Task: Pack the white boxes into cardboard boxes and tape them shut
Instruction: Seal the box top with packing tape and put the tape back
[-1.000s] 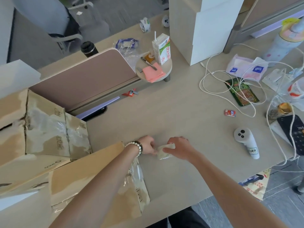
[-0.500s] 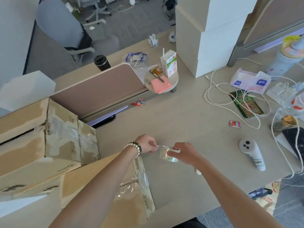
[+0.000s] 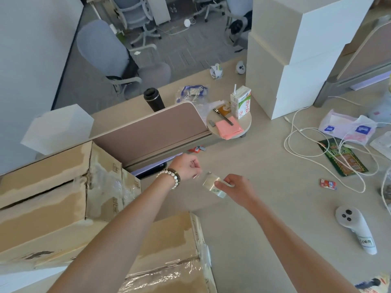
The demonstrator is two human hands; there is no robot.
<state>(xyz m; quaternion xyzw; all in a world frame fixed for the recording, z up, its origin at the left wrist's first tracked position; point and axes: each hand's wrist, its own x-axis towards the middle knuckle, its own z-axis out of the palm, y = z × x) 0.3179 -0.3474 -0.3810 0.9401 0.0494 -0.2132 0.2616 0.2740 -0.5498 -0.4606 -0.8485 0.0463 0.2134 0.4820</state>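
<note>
The person's right hand [image 3: 237, 190] grips a roll of clear tape [image 3: 212, 185] above the desk [image 3: 243, 240], fingers curled round its rim. The left hand [image 3: 186, 169], with a bead bracelet at the wrist, pinches what looks like the free end of the tape just left of the roll; the strip itself is too thin and clear to trace. The nearest cardboard box [image 3: 167, 256] sits at the near left, under the left forearm, its top already shiny with tape. A second, worn cardboard box [image 3: 53, 197] stands further left. The white boxes [image 3: 296, 60] are stacked at the far right of the desk, well apart from both hands.

The main risk seems to be the tape end. If the pinch slips, the end may snap back onto the roll and be hard to find again. Pulled out too long without tension, the strip could fold and stick to itself or to the fingers. Laid crooked over the seam, it may leave the flaps loose. The white cables [image 3: 300, 144] and a controller [image 3: 355, 229] lie to the right, near enough for a trailing strip to catch.
</note>
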